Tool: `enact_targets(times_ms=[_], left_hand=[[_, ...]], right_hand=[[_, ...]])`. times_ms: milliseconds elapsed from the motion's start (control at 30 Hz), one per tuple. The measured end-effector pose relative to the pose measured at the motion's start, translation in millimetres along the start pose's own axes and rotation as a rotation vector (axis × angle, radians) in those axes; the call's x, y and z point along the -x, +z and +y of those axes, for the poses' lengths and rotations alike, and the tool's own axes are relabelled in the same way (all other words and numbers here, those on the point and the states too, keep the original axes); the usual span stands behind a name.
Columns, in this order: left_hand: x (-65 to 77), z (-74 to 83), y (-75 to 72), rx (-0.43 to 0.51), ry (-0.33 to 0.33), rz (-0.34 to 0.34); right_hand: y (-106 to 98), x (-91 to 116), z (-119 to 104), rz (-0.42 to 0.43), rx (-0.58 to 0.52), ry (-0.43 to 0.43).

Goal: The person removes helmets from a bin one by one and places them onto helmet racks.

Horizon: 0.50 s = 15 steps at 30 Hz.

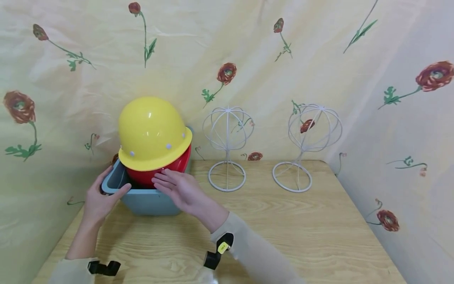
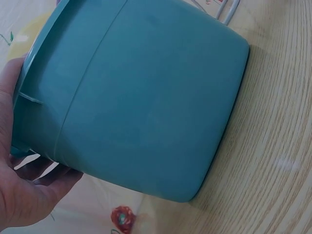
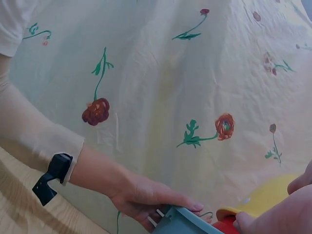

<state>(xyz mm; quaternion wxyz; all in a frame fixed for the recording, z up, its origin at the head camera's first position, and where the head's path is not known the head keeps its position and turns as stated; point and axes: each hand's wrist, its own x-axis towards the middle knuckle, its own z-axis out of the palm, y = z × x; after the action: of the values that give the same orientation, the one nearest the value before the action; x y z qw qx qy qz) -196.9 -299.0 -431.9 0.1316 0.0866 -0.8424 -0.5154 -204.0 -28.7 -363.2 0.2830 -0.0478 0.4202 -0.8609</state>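
Observation:
A yellow hard hat (image 1: 152,130) sits tilted on top of a red hard hat (image 1: 142,178) inside a blue-grey plastic bin (image 1: 150,203). My left hand (image 1: 99,201) grips the bin's front left corner, thumb over the rim and the other fingers round the outside. From the left wrist view, those fingers (image 2: 66,183) curl beneath the rim. My right hand (image 1: 184,191) reaches over the bin's front with straight fingers, its fingertips right by the red hard hat. In the right wrist view, only part of the right hand (image 3: 278,214) shows, beside both hats.
Two white wire stands (image 1: 227,157) (image 1: 299,157) with round cage tops and ring bases are to the right of the bin. All stand on a wood-grain table (image 1: 283,232). Floral cloth (image 1: 198,35) hangs behind and at both sides.

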Motion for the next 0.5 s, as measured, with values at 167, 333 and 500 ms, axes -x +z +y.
enact_targets(times_ms=[167, 333, 500], left_hand=[[-0.1, 0.4, 0.6, 0.000, 0.011, 0.008], [-0.5, -0.2, 0.9, 0.006, 0.016, 0.009], [-0.7, -1.0, 1.3, 0.003, 0.018, 0.017]], right_hand=[[7, -7, -1, -0.003, -0.051, 0.023], [12, -14, -1, -0.003, -0.078, 0.038], [15, -22, 0, 0.025, -0.083, 0.028]])
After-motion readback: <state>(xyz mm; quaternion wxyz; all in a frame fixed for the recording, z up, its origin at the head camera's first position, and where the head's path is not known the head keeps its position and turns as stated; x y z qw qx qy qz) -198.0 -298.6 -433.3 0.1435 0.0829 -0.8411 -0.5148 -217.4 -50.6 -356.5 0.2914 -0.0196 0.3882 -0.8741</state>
